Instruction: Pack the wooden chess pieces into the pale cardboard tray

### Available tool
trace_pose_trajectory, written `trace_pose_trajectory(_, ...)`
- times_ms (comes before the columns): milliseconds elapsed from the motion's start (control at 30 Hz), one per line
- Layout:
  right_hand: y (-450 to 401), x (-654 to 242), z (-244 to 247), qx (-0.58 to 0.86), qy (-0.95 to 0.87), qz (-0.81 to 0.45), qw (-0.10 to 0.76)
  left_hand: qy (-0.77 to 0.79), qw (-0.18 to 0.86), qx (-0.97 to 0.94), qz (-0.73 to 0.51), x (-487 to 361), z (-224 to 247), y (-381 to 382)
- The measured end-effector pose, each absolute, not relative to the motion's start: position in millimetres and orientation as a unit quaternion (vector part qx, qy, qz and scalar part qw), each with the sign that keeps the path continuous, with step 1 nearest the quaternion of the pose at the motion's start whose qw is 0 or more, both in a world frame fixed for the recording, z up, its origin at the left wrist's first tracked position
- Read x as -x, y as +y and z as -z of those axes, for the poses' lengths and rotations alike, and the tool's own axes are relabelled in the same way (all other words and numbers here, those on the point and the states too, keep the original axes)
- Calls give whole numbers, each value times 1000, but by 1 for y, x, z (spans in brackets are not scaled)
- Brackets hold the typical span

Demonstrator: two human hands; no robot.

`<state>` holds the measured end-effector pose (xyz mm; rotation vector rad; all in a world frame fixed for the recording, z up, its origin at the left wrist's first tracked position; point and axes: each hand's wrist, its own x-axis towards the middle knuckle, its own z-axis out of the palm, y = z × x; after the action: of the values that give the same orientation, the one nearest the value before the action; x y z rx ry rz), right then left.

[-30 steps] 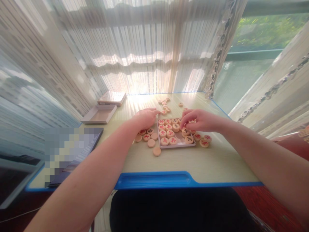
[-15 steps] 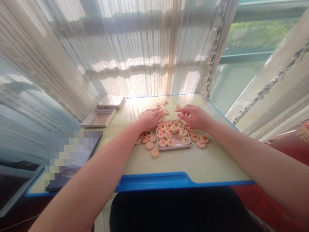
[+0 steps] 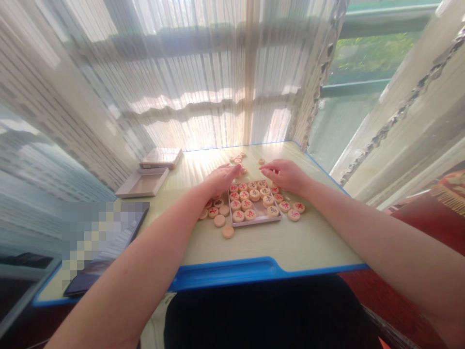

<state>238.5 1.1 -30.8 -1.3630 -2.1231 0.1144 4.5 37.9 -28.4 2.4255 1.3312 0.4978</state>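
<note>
Two-handed, reaches over the middle of the counter (image 3: 312, 247), with the left hand (image 3: 220, 179) extended by the far left corner of the open box (image 3: 256, 223) and the right hand (image 3: 286, 175) curled narrow near the far right one, but cannot tell of a grip in either. Has chess pieces (image 3: 250, 214) inside the box, loose pieces (image 3: 219, 221) on both sides, and a shallow tray (image 3: 143, 182) toward the counter's far left corner.

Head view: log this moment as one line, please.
Piece box: partly filled, bare gap towards front; left hand: near its far left corner; right hand: near its far right corner; loose pieces: both sides and beyond
</note>
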Motion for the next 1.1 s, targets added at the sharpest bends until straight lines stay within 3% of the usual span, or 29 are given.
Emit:
trace_pose_trajectory(233, -2, -236, 28, 517, -802, -43, 297, 446, 74, -867, -210, -3, 34, 42)
trace_pose_trajectory(567, -2, -235, 27, 525, -799, -45, 291, 499, 59, -837, -218, -1, 29, 38)
trace_pose_trajectory(933, -3, -234, 29, 503, -797, -43, 331, 472, 113, -792, -369, 4, 29, 40)
trace_pose_trajectory(1100, -20, -222, 19, 451, -824, 10, 342, 461, 270, -714, -452, -8, 12, 18)
